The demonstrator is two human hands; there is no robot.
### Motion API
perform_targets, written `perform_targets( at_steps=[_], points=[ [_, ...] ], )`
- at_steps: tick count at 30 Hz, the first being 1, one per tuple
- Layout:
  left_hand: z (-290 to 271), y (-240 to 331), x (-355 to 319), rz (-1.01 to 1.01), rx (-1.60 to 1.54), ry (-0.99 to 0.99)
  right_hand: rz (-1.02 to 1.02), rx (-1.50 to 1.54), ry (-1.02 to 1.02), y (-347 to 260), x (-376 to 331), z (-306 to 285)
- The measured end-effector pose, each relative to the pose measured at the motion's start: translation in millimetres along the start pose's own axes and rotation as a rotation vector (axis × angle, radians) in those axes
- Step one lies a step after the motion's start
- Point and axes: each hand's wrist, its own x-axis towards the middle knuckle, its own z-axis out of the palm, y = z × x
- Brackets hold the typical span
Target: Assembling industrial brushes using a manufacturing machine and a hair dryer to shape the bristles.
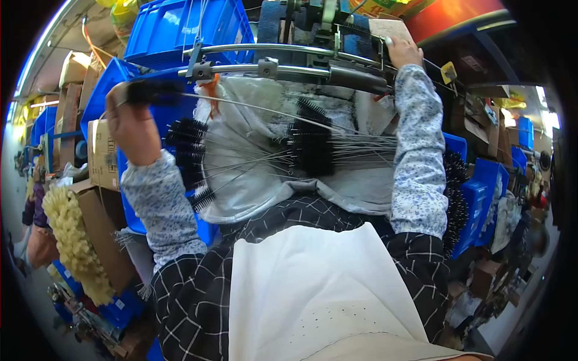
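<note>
**Wire brush (155,91) held above the cloth (241,180), right hand (403,51) up at the machine (352,42)**

The left hand (135,126) was closed around the brush's dark head, left of the steel bars (259,48), and its thin stem slanted down to the right, over the grey cloth. Handling it well probably meant a firm hold on the head and a straight, unbent stem, kept clear of the loose brushes (310,141) on the cloth, whose bristles and wires looked ready to snag. The right hand rested against a pale block (390,29) at the machine's right end; steady fingers there, away from any working part, seemed wise.

Blur smeared the left hand and the brush head, so bristles and finger placement were hard to read. The stem's far tip was lost among the other wires. The right forearm covered the loose wires' right ends, and whether that hand gripped the block or merely touched it could not be told.
</note>
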Motion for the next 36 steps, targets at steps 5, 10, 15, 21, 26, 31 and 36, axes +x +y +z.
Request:
perform_targets(
  at_steps=[5,10,15,21,26,31,36],
  points=[
    [24.8,-14.3,-16.6,-0.216,-0.047,-0.130,-0.104,0.335,-0.136,27.2,-60.9,-56.1],
    [62.1,-36.8,-50.4,-0.388,0.009,-0.250,-0.364,0.777,-0.566,-16.9,-124.8,-92.7],
    [93.3,-53.2,-100.9,-0.553,-0.090,-0.402,-0.470,0.930,-0.615,-119.8,-166.6,-96.5],
    [-18.7,-52.8,-49.6,-0.247,0.917,-0.355,-0.173,0.418,0.202,-83.2,-101.7,-32.7],
    [-118.8,-53.9,-40.1,-0.343,1.321,-0.510,-0.127,0.206,0.238,-65.4,-67.8,-1.5],
    [-125.5,-47.5,-44.6,-0.258,1.416,-0.359,-0.131,0.222,0.206,-67.6,-62.3,-0.3],
    [-128.6,-39.6,-44.8,-0.273,1.593,-0.491,-0.125,0.257,0.168,-67.1,-61.0,0.1]
  ],
)
